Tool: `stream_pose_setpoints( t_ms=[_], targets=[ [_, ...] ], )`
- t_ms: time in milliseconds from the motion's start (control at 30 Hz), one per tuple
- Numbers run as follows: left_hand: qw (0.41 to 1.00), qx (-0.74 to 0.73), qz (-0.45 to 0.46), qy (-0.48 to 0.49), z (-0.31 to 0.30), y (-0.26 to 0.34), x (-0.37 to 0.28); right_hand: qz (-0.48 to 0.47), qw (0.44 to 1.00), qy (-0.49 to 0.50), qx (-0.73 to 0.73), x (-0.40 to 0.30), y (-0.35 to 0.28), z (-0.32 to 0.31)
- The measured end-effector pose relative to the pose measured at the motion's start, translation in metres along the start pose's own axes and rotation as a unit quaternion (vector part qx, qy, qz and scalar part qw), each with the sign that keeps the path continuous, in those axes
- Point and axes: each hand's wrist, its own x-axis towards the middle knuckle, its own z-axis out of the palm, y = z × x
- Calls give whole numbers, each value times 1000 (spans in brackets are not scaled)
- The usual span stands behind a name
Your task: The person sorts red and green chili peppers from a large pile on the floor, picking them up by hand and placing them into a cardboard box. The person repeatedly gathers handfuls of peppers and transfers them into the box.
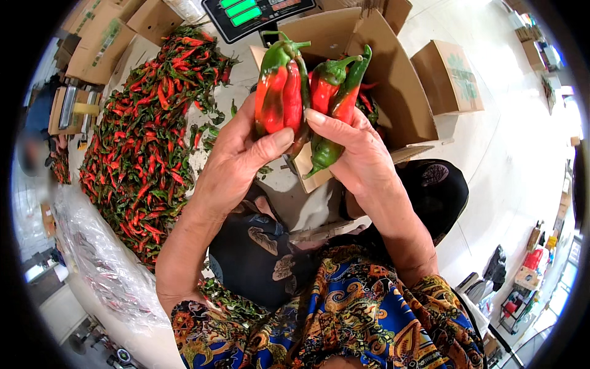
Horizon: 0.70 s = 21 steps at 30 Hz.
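Both hands are raised in front of me, close together. My left hand (239, 152) grips a bunch of red and green chili peppers (277, 94), stems up, with the thumb across them. My right hand (362, 147) holds more red-green peppers (349, 94); a mostly green one (326, 151) points its stem downward under the thumb. Behind the hands stands an open cardboard box (396, 78) with some peppers inside, partly hidden by the hands. To the left, a large heap of red and green peppers (138, 152) covers the floor.
A digital scale display (239, 13) with lit green panels stands behind the box. A closed carton (445, 76) is at the right, and more cartons (99, 50) are at the upper left. Clear plastic sheeting (106, 263) lies beside the heap. Part of another person (39, 115) shows at the far left.
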Motion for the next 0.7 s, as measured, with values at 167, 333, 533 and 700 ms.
stream_pose_setpoints(
  t_ms=[167,333,533,700],
  targets=[
    [992,-62,-102,-29,18,12,19,-17,999,-1,41,-3,-21,-18],
    [981,-124,-146,-34,19,1,29,-13,999,22,47,-10,-35,-33],
    [974,-133,-171,-69,29,0,37,11,995,-20,95,-7,-41,-49],
    [977,-110,-175,-54,26,-4,40,-1,996,19,90,-8,-42,-51]
  ],
)
